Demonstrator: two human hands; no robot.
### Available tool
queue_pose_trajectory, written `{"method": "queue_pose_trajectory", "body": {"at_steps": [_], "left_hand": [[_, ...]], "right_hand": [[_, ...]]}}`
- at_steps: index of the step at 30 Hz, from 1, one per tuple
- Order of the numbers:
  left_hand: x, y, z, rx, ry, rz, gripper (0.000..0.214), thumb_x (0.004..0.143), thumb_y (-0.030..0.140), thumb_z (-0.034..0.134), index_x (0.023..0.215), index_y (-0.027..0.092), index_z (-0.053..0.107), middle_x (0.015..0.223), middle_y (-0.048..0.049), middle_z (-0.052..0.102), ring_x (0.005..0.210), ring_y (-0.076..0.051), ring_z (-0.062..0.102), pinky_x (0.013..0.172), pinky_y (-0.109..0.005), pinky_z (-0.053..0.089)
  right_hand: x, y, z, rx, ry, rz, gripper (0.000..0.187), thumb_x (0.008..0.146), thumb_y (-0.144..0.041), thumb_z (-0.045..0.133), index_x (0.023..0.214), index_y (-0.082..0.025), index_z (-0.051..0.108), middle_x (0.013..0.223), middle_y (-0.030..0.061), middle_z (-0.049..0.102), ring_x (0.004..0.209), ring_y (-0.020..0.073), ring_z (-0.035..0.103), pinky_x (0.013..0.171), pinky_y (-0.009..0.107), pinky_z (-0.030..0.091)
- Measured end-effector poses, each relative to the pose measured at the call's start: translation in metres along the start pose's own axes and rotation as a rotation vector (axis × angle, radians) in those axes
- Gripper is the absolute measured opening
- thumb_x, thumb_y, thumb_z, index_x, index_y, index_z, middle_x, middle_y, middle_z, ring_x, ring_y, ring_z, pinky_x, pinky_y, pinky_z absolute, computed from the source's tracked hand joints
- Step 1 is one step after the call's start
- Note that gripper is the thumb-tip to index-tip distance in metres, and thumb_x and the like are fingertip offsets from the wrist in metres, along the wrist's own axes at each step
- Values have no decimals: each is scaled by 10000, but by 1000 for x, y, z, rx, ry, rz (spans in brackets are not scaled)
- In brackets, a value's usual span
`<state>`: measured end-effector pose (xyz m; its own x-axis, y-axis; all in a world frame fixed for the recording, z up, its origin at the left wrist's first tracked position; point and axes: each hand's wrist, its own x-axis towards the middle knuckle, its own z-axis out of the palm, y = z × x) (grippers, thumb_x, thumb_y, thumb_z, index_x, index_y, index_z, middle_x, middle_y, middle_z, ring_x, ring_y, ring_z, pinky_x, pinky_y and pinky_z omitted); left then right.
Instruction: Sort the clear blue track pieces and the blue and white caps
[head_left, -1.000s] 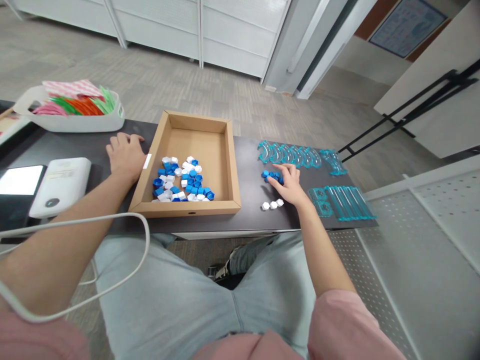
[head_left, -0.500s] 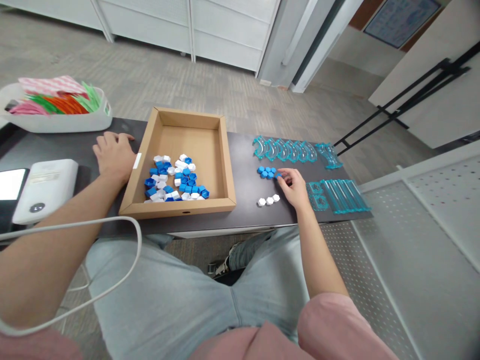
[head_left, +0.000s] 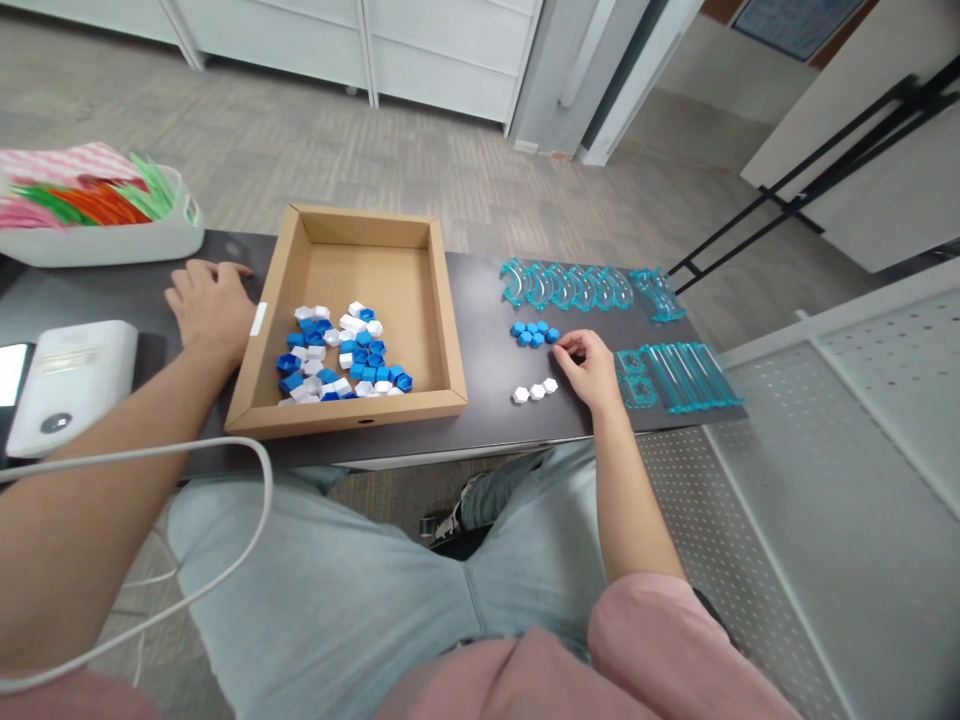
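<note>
We are resting our left hand [head_left: 212,305] flat and open on the dark table [head_left: 487,300], just beside the brown cardboard box [head_left: 448,330]. Our right hand [head_left: 592,365] is lying on the table with bent fingers, the tips right by the little pile of small blue six-sided plastic pieces [head_left: 532,333]. We cannot tell if it is pinching one. Three small white six-sided pieces [head_left: 535,391] are sitting near it.
</note>
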<state>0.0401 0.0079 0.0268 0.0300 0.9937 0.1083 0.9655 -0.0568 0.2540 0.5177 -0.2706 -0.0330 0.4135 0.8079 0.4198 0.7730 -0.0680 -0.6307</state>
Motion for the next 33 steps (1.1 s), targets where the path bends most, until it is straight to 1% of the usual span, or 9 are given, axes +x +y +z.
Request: {"method": "queue_pose_trajectory", "body": {"at_steps": [2,5,7,10,14,17,23,27,33], "left_hand": [[1,-1,1,-3,2,1,708,1041,338,310,1592,49,649,1655,-324,507,1551,-508,419,1304,-671,374],[1,-1,1,-12,12,6,699,1055,339,291,1585,60,652,1643,-327,519,1544,-507,421,1292,-682,382],[0,-1,0,-11,12,11,697,1058,348,298,1585,59,651,1642,-334,516,1543,-506,425,1291,-684,386],[-2,1,-1,-6,14,16,705,1057,350,299,1582,37,651,1640,-351,509,1545,-519,437,1292,-687,388],[-3,1,-2,-1,18,25,711,1073,345,275,1579,15,650,1635,-367,512,1549,-540,455,1287,-699,397],[-2,1,-1,8,20,27,681,1074,340,323,1586,32,648,1642,-357,519,1550,-525,459,1287,-693,404],[-2,2,-2,7,10,-5,669,1082,318,317,1596,47,649,1660,-344,510,1569,-510,443,1306,-678,390],[-2,3,-2,7,6,-15,676,1082,328,318,1609,56,641,1681,-329,498,1580,-500,426,1323,-669,373],[-4,5,-5,-2,0,-14,734,1054,357,276,1600,27,637,1673,-352,488,1565,-524,422,1316,-679,364]], "right_hand": [[1,2,1,10,24,20,205,964,-451,754,1049,-270,712,1061,75,737,909,250,696,828,425,617],[6,3,4,28,16,31,392,963,-543,789,1243,-281,709,1274,124,741,1127,310,717,862,459,647],[14,2,8,19,-57,-12,518,960,-587,815,1370,-295,694,1392,148,726,1284,358,695,987,530,648],[30,-3,17,-3,-208,-91,601,963,-598,833,1464,-305,676,1478,158,712,1402,397,662,1186,627,561],[51,-11,29,-44,-369,-167,480,988,-571,820,1380,-306,737,1431,136,752,1409,408,658,1238,663,484],[60,-16,38,-52,-415,-239,385,1019,-535,793,1326,-304,770,1408,127,755,1387,393,656,1236,643,467],[68,-19,49,-55,-426,-339,254,1077,-435,714,1280,-295,780,1346,118,756,1314,364,668,1211,581,468],[67,-19,51,-81,-389,-345,303,1078,-464,732,1327,-294,771,1373,127,750,1319,377,648,1199,582,463],[65,-24,51,-126,-378,-317,238,1079,-493,748,1209,-297,786,1339,119,749,1317,377,631,1209,589,433]]}}
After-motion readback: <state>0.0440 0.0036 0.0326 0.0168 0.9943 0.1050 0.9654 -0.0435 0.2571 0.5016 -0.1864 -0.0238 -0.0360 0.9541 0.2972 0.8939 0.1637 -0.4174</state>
